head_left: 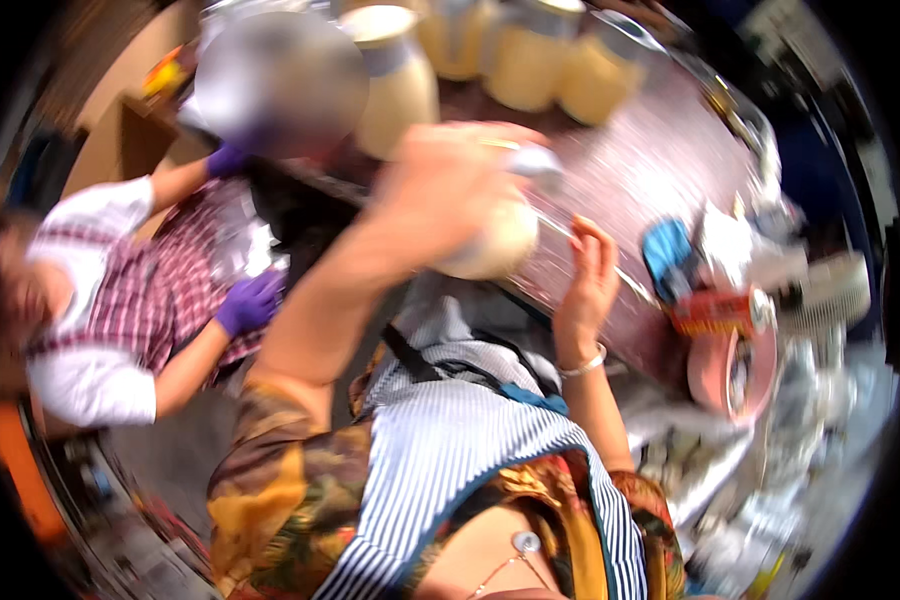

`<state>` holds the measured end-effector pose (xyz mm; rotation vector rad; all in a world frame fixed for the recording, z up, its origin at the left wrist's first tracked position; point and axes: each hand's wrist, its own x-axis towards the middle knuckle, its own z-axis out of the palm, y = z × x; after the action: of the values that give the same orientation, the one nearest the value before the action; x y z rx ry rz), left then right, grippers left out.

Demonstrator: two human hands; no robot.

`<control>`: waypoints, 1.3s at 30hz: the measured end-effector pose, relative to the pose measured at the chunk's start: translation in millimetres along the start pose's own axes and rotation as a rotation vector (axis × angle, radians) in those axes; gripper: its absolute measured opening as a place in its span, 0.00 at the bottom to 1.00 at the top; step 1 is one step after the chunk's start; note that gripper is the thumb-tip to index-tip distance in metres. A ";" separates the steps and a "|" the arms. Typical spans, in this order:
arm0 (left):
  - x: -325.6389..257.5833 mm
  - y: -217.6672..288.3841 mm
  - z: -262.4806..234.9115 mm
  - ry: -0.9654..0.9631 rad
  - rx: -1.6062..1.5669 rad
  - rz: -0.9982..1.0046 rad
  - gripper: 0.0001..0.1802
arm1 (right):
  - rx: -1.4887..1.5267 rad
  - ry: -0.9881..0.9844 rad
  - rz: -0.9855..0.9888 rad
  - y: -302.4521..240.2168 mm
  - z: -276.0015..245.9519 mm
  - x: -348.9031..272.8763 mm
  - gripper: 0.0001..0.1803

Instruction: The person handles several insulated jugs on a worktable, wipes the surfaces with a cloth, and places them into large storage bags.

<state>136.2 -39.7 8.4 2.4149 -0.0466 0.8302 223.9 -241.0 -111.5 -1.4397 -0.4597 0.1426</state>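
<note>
My left hand [440, 195], smeared by motion, is wrapped round a cream-coloured jar [500, 245]. It holds the jar above the near edge of the table [660, 180]. A pale grey-white part shows past the fingers at the upper right; whether it belongs to the jar I cannot tell. To the right of the jar, my right hand [588, 285] is raised with its fingers stretched out. It holds nothing and is apart from the jar. Several similar cream-coloured jars [395, 95] stand along the far side of the table.
A co-worker in purple gloves [250, 303] and a checked apron [155, 250] is close on my left. A blurred round grey shape [280, 85] is near them. On the right are a blue cloth [667, 258], a red can [718, 311], a pink tape roll [707, 375] and clear plastic [805, 430].
</note>
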 end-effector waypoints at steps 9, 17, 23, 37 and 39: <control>-111.0 -20.4 -33.8 0.252 -0.862 -0.471 0.24 | 0.417 -0.365 0.325 -29.4 -7.9 -20.0 0.42; -107.3 0.8 -49.7 0.206 -0.134 -0.055 0.22 | 0.522 -0.339 0.617 -56.1 -15.6 -19.9 0.45; -94.0 9.8 -38.2 0.213 -0.307 -0.027 0.21 | 0.499 -0.142 0.460 -63.0 0.1 -12.9 0.37; -89.4 10.8 -26.4 0.327 -0.893 -0.464 0.28 | 0.148 -0.197 -0.381 -80.7 -31.5 -26.6 0.33; -84.9 -6.0 -17.0 0.272 -1.265 -0.569 0.23 | -0.048 -0.279 -0.596 -86.1 -41.7 -23.7 0.33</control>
<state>59.7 -38.2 -32.5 1.0300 0.1672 0.5597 203.2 -300.1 -35.4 -1.2775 -1.1064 -0.1505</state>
